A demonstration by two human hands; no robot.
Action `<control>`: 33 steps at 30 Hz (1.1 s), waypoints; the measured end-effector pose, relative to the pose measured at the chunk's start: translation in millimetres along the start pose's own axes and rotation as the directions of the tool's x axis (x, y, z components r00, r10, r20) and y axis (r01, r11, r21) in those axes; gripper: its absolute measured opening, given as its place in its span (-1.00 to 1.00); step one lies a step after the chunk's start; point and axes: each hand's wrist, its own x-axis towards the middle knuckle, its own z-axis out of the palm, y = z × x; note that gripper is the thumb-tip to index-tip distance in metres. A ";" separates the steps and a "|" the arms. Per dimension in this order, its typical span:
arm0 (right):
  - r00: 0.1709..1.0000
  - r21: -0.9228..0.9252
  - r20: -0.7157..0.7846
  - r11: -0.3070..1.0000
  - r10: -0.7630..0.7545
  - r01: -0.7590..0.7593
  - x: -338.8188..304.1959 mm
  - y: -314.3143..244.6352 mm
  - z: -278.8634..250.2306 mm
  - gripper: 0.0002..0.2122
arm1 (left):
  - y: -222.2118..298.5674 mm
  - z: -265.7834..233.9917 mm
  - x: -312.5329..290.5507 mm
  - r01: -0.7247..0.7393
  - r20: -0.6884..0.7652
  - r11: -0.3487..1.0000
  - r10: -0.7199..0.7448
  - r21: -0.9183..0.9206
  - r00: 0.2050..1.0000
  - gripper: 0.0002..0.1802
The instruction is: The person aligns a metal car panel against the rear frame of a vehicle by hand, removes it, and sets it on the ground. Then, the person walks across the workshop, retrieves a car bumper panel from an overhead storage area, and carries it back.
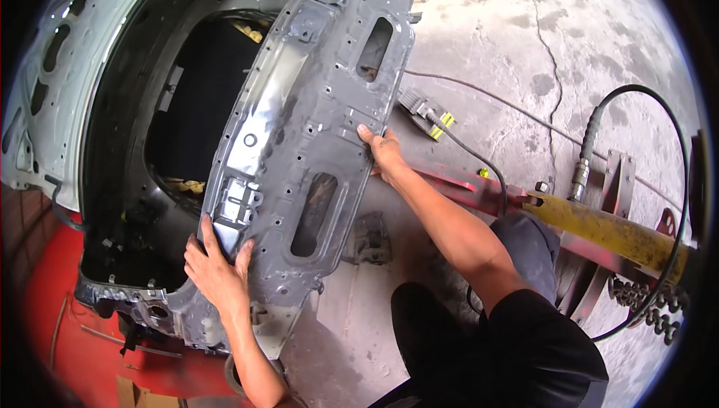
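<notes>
A long grey metal rear body panel [292,153], with oval cutouts and a shiny bare strip, lies across the back of a car body. My left hand [219,269] rests on its lower inner edge beside a rectangular recess, fingers stretched and thumb apart. At the outer edge, my right hand [383,152] grips the panel with the thumb on top; its other fingers are mostly hidden beneath. Left of the panel gapes the dark trunk opening [198,101].
A raised pale inner lid panel [67,63] stands at left. On the concrete floor [494,26] are a work lamp [428,114] and cables. At right sit a yellow cylinder [607,224] with a black hose [684,153] and a red metal beam [449,183]. Coiled chain [651,295] lies below.
</notes>
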 end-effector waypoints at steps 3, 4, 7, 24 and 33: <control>0.998 -0.052 -0.063 0.998 0.019 -0.023 -2.6 -1.2 -0.3 -0.29 | 0.9 0.9 -1.1 -0.006 -0.010 1.000 0.006 0.003 1.000 0.02; 0.998 -0.033 -0.063 0.999 0.021 -0.023 -3.8 -1.0 -1.5 -0.29 | 2.6 0.3 -3.1 -0.020 -0.024 1.000 0.021 0.017 1.000 0.00; 0.999 0.007 -0.041 1.000 -0.002 0.002 -4.6 0.0 -2.8 -0.30 | 3.3 -0.2 -4.2 -0.030 -0.027 0.999 0.031 0.030 0.999 -0.01; 0.999 0.096 0.013 0.994 -0.047 0.045 -20.9 -14.6 3.8 -0.34 | 3.2 -2.7 -0.1 -0.027 -0.031 0.999 0.028 0.020 0.999 -0.03; 1.000 -0.031 -0.020 0.999 -0.013 0.013 -5.8 -4.5 2.1 -0.29 | 3.1 -5.7 -0.4 0.002 -0.013 1.000 -0.002 0.017 1.000 0.01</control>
